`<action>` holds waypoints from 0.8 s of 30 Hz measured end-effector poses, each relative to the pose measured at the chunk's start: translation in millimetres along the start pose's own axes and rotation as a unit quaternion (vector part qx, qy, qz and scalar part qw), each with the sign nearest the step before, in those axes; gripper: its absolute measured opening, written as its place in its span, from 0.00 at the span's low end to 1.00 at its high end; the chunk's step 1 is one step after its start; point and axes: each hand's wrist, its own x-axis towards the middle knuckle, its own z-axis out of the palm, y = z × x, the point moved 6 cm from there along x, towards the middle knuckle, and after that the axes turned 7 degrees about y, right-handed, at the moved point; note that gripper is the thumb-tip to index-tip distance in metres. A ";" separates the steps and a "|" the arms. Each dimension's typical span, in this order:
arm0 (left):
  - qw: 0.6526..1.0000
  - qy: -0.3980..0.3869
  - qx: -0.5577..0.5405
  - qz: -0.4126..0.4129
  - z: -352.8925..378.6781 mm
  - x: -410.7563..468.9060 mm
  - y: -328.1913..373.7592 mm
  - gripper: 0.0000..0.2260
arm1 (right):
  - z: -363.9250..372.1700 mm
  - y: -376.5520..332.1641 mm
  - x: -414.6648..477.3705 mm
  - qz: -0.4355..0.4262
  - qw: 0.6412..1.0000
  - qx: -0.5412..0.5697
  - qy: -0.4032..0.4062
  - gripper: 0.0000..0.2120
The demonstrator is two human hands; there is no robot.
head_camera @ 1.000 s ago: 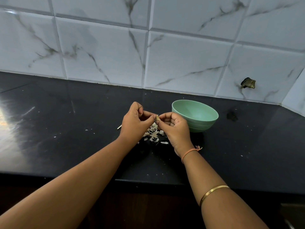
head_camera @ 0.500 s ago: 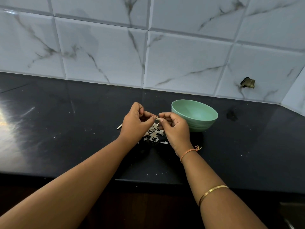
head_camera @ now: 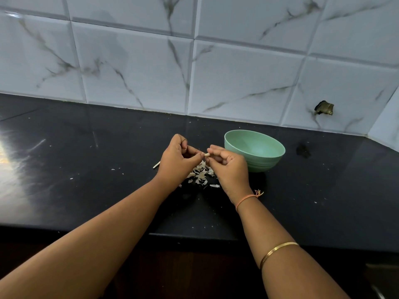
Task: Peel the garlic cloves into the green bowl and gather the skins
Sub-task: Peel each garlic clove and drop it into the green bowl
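A small pale garlic clove (head_camera: 207, 154) is pinched between the fingertips of my right hand (head_camera: 228, 169), held above the counter. My left hand (head_camera: 178, 161) meets it from the left, thumb and fingertip touching the clove's end. Under both hands lies a heap of white garlic skins (head_camera: 201, 174) on the black counter. The green bowl (head_camera: 257, 148) stands just right of my right hand, upright; I see no cloves on the part of its inside that shows.
A thin pale stick (head_camera: 156, 164) lies on the black counter (head_camera: 86, 180) left of my left hand. The tiled wall (head_camera: 194, 72) rises behind the bowl. The counter's front edge runs below my forearms. Small white flecks are scattered around.
Both hands stay in the same place above the skins. The fingers have shifted slightly on the clove, which now shows more clearly between the fingertips.
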 end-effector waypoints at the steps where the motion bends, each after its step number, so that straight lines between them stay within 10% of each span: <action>1: 1.000 0.001 -0.004 -0.003 0.0 0.4 -0.3 0.17 | 0.1 -1.4 0.1 -0.018 1.000 -0.010 0.004 0.11; 24: 0.999 -0.026 -0.030 -0.022 1.7 -0.2 -3.5 0.18 | 2.8 -16.4 -6.3 -0.174 0.972 -0.157 -0.007 0.09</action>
